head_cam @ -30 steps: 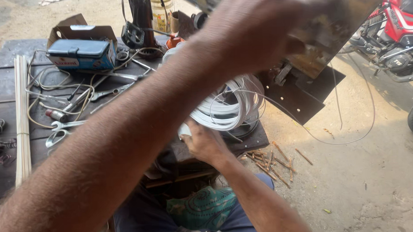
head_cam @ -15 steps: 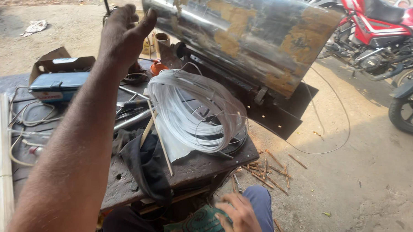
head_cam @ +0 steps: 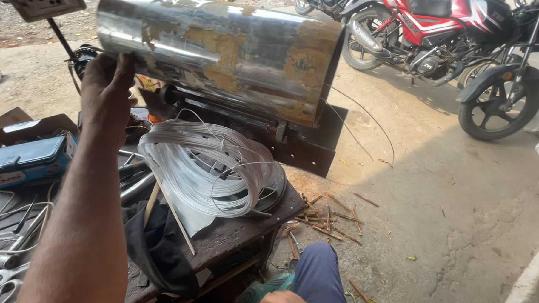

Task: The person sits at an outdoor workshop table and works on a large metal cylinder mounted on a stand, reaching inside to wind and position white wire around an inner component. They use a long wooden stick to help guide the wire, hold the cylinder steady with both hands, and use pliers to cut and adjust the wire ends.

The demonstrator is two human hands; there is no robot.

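My left hand (head_cam: 106,91) grips the left edge of a shiny, rust-stained curved metal sheet (head_cam: 230,51), held up over the dark workbench (head_cam: 236,230). Just below the sheet, a coil of white wire (head_cam: 204,166) lies on the bench. Only a small part of my right hand (head_cam: 284,301) shows at the bottom edge, resting by my knee in blue trousers (head_cam: 315,269); its fingers are out of sight. A dark cloth (head_cam: 159,251) hangs over the bench's front.
A blue case in a cardboard box (head_cam: 25,157) sits at the left, with loose wires and hand tools (head_cam: 10,238) nearby. Wooden sticks (head_cam: 325,218) litter the ground. A red motorcycle (head_cam: 444,32) stands at the back right. A socket board (head_cam: 46,7) is at the top left.
My left hand has shifted to the sheet's left edge and closed on it; the sheet now sits higher and more level. My right hand dropped from the wire coil to my knee.
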